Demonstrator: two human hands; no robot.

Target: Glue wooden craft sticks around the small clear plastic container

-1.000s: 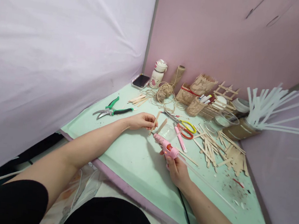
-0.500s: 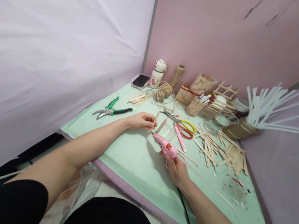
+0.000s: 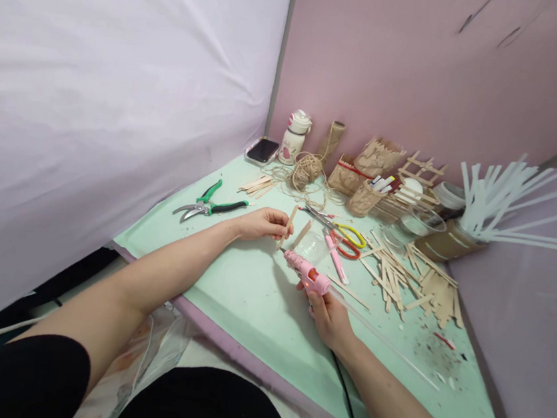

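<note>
My left hand [image 3: 259, 224] pinches a wooden craft stick [image 3: 287, 225] and holds it upright on the green table [image 3: 243, 299]. A second stick [image 3: 302, 234] leans just to its right, beside a clear plastic cup [image 3: 312, 245]. My right hand [image 3: 329, 317] grips a pink glue gun [image 3: 306, 274], its nozzle pointing up-left at the foot of the held stick. A clear glue stick [image 3: 384, 340] trails out of the back of the gun.
Green-handled pruning shears [image 3: 208, 206] lie to the left, scissors [image 3: 339, 233] and a pink knife [image 3: 336, 259] to the right. A heap of craft sticks [image 3: 416, 278], twine [image 3: 306, 170], a phone [image 3: 262, 150], a bottle [image 3: 294, 137] and baskets line the pink wall.
The glue gun has crept slightly left and nearer the foot of the held stick. My left hand has stayed in place.
</note>
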